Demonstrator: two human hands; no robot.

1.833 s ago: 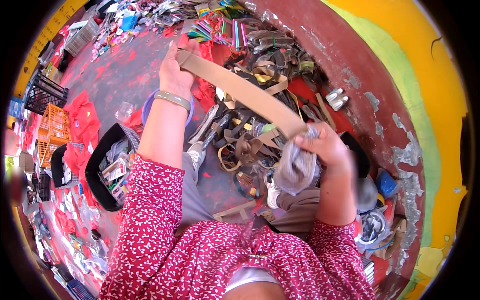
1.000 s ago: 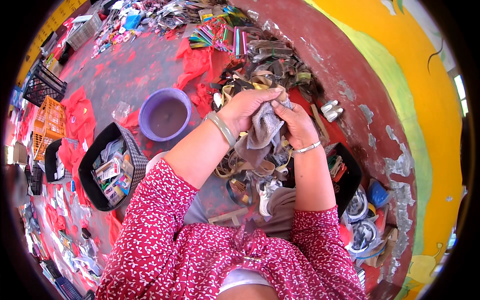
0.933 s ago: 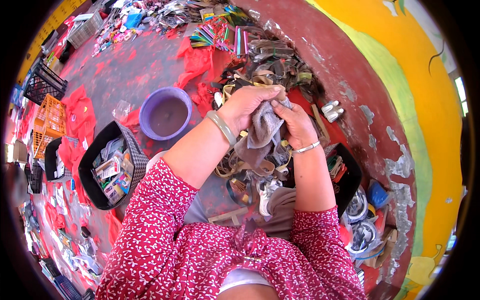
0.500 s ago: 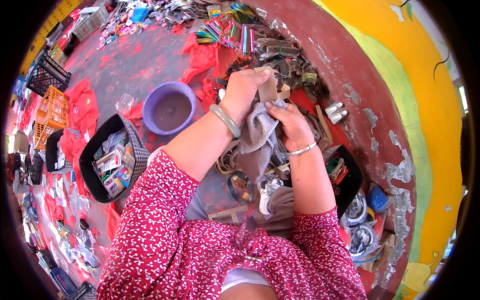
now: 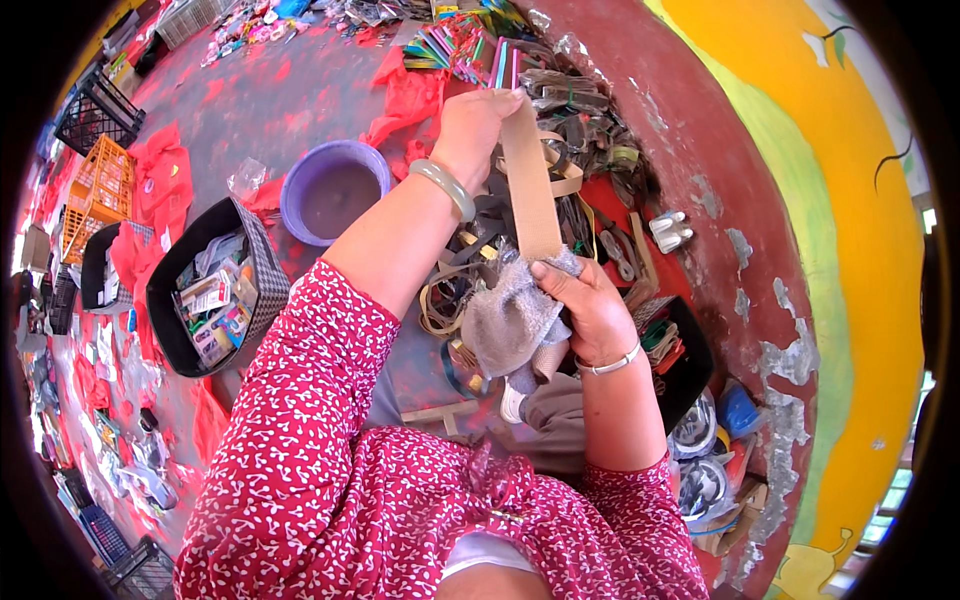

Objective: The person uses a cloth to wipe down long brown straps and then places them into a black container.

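A wide beige strap [image 5: 530, 190] is stretched between my two hands. My left hand [image 5: 478, 122], a pale bangle on its wrist, pinches the strap's upper end. Lower down, my right hand [image 5: 590, 305] is closed on a grey cloth [image 5: 515, 312] wrapped about the strap, thumb on top. The cloth hangs in folds, and a further length of strap shows below it. Under my hands lies a loose pile of belts and straps [image 5: 465, 255] on the floor.
A purple basin [image 5: 288, 200] of murky water stands left, near a checkered basket [image 5: 268, 290] of small packages. Orange [image 5: 100, 200] and black crates [image 5: 98, 115] lie farther left. A peeling wall [image 5: 700, 130] curves along the right, with a black bin [image 5: 690, 365] before it.
My left hand has moved up and slightly left, and my right hand with the cloth has moved down. A much longer stretch of strap now shows between them.
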